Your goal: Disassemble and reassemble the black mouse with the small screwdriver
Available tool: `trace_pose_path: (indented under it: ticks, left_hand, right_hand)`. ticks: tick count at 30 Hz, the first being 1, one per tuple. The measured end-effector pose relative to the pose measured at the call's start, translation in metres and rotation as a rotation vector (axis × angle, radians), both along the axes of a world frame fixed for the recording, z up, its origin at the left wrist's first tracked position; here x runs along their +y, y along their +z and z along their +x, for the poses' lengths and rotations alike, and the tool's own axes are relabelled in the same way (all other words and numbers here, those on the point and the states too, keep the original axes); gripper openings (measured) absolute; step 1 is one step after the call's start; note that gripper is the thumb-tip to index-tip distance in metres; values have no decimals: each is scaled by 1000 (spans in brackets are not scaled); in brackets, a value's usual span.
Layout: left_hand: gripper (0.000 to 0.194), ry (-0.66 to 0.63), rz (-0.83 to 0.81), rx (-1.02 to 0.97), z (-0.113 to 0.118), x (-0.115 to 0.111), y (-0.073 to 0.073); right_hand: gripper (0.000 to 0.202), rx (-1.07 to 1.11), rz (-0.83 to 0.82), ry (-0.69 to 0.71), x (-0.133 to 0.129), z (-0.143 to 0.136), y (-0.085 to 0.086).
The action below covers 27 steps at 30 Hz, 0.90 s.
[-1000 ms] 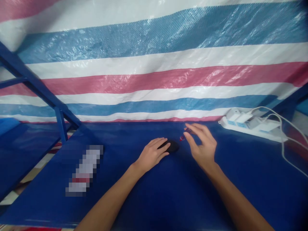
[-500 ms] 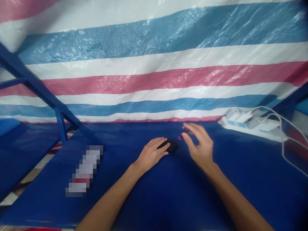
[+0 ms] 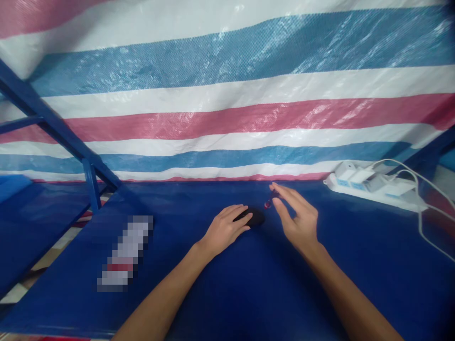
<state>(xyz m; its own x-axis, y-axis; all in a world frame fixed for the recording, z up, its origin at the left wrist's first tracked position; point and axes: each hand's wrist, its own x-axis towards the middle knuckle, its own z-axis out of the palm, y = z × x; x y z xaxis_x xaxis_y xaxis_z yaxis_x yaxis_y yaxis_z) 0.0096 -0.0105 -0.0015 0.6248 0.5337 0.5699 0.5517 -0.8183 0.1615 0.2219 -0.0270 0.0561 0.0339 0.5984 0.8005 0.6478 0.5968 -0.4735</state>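
My left hand [image 3: 227, 227] is closed over the near-left end of a black computer mouse [image 3: 256, 217], which lies on the dark blue tabletop [image 3: 220, 293]. Just right of the mouse, my right hand [image 3: 298, 218] pinches a small dark item with a translucent red tip [image 3: 268, 205] between thumb and fingers. The tip points down toward the mouse and appears apart from it. Fingers hide most of this small item, so its kind is unclear.
A white power strip [image 3: 377, 192] with plugged-in chargers and white cables stands at the back right. On the left lies a pixelated pale object [image 3: 126, 253]. Blue metal bars [image 3: 71, 137] rise at the left; striped plastic sheeting [image 3: 227, 123] hangs behind.
Both hands keep nearly the same pose. The red-tipped item has tilted slightly in my right fingers; the whole view has shifted a little.
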Motion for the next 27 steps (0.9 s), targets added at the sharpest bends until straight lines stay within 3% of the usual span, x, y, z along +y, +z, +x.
trace_pose_path:
  ticks: [4,8,12,17,22,27]
  left_hand:
    - [33,-1,5,0,0,0,1]
    - [33,-3,6,-1,0,0,1]
    - [32,-4,12,1,0,1,0]
    - [32,-3,12,2,0,1,0]
    - [31,-3,12,-3,1,1,1]
    - [31,-4,15,-5,1,1,1]
  right_hand:
    - [25,34,6,-79,1,1,0]
    - [34,-6,-82,0,2,2,0]
    - [27,6,-41,-68,2,2,0]
    - [38,-34,-89,35,1,1,2]
    - [28,18,-80,-23,3,2,-1]
    - [39,-1,-161,10,3,3,-2]
